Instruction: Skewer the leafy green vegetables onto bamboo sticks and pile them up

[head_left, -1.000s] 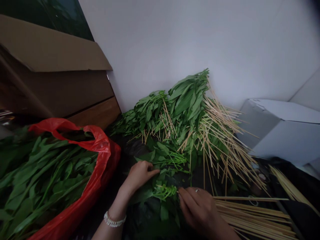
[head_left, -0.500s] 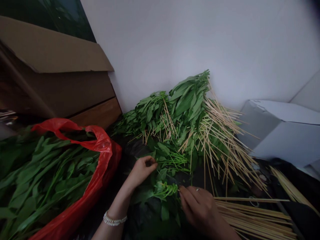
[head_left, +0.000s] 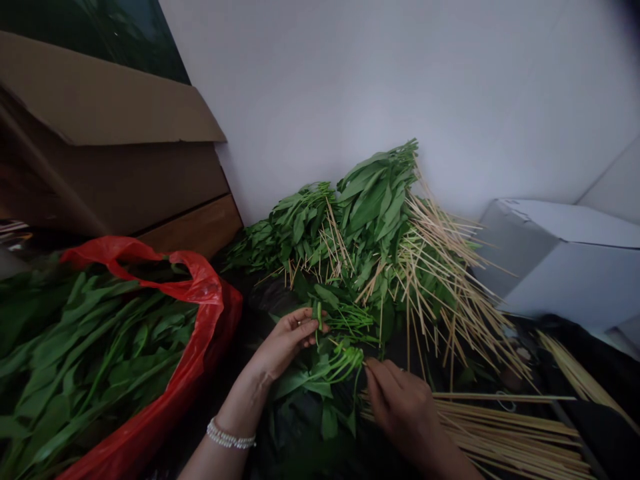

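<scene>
Between the fingertips of my left hand is a green leaf, gripped by its stem end. My right hand pinches a thin bamboo skewer, mostly hidden by the greens and my fingers. A bunch of leafy green stems is gathered on that skewer, the leaves hanging down to the left. Just behind the two hands lies a small pile of loose leaf stems.
On the left, a red plastic bag is full of leaves. Skewered leaf bunches lean against the wall. Loose bamboo skewers lie at the lower right. A cardboard box and a white box flank the heap.
My left hand has picked up a leaf and turned slightly toward the skewer. The bunch in my right hand has risen a little and shifted right.
</scene>
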`<move>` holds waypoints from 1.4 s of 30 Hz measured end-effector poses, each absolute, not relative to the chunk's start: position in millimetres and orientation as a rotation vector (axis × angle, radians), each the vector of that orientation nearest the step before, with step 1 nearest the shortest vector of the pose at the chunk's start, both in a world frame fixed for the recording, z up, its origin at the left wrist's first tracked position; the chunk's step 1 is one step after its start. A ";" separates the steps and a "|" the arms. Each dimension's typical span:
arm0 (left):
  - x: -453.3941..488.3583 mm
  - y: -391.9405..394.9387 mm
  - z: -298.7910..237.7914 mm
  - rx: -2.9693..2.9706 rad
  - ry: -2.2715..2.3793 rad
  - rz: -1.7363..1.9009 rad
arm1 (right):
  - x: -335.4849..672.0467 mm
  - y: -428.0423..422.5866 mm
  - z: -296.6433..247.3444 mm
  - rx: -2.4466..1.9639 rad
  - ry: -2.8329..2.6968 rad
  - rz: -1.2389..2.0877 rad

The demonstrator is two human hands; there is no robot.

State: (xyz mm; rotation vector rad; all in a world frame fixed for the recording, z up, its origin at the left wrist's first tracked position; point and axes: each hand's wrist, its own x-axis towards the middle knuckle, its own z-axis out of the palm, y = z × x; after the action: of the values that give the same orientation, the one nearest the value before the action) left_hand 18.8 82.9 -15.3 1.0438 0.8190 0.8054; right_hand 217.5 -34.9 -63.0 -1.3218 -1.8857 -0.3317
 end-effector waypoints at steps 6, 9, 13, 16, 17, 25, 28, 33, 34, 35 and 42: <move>23.7 78.4 -17.8 1.098 0.772 0.721 | 218.5 -34.3 -62.4 -1.353 -1.876 -0.317; 24.6 77.6 -20.0 1.117 0.773 0.669 | 218.7 -34.0 -61.5 -1.360 -1.866 -0.327; 25.1 77.1 -21.4 1.137 0.784 0.649 | 218.6 -33.8 -60.8 -1.390 -1.870 -0.344; 25.4 76.9 -23.3 1.180 0.788 0.650 | 218.7 -33.7 -60.4 -1.398 -1.868 -0.331; 25.5 76.8 -24.1 1.196 0.790 0.653 | 218.8 -33.6 -60.3 -1.400 -1.865 -0.327; 27.7 76.4 -27.7 1.280 0.824 0.683 | 219.2 -33.1 -61.6 -1.418 -1.870 -0.305; 28.9 75.7 -26.8 1.259 0.817 0.704 | 219.8 -33.2 -62.7 -1.426 -1.872 -0.311; 30.7 75.3 -25.3 1.203 0.834 0.756 | 220.8 -33.4 -63.4 -1.443 -1.891 -0.323; 30.8 75.6 -25.6 1.209 0.850 0.760 | 220.9 -33.5 -63.5 -1.444 -1.897 -0.331; 30.9 76.0 -26.2 1.222 0.865 0.761 | 220.9 -33.6 -63.6 -1.441 -1.903 -0.337; 33.8 75.7 -30.5 1.257 0.885 0.720 | 220.2 -34.4 -64.8 -1.423 -1.912 -0.358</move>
State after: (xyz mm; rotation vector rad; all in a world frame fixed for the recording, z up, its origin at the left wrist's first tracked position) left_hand 33.8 75.7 -30.5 1.2573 0.8853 0.7201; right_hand 220.2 -34.4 -64.8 -1.4227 -1.9124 -0.3585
